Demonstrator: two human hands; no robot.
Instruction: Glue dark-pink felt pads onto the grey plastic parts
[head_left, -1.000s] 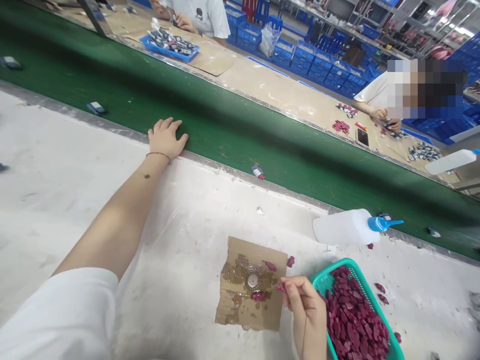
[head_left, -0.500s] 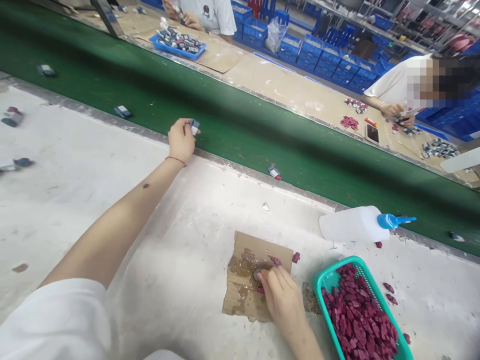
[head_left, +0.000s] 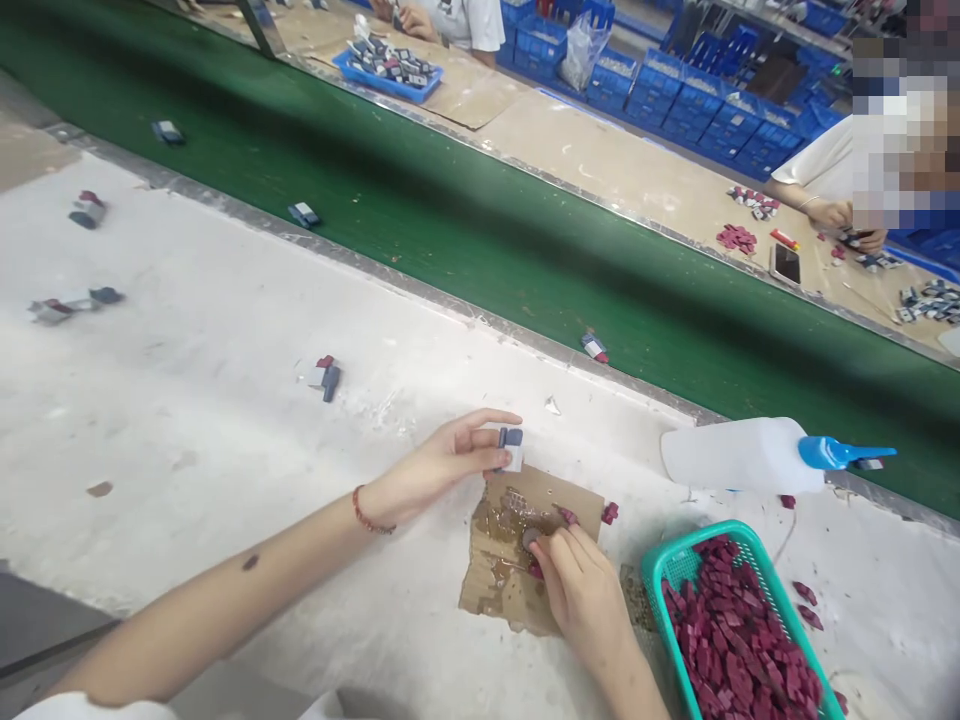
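Observation:
My left hand (head_left: 469, 455) pinches a small blue-and-white plastic piece (head_left: 514, 451) between thumb and fingers, just above the far edge of a cardboard scrap (head_left: 559, 490). Wet, shiny glue-like liquid (head_left: 504, 522) covers part of the cardboard. My right hand (head_left: 589, 590) rests over the cardboard's right side, its fingers closed on a small round grey piece (head_left: 530, 538); the rest of that piece is hidden. A small maroon piece (head_left: 567, 515) lies by the right fingertips, and another maroon piece (head_left: 610, 513) sits at the cardboard's right edge.
A green basket (head_left: 655, 590) of maroon pieces stands at right, below a white squeeze bottle (head_left: 735, 455) lying on its side. Beyond runs a green conveyor (head_left: 450, 240) carrying several pieces. An assembled piece (head_left: 325, 378) lies left on the white table. Two people work across the conveyor.
My left hand has come back from the conveyor's edge to the cardboard, holding the blue-and-white piece. An assembled piece formerly behind my arm now shows. My right hand stays at the cardboard.

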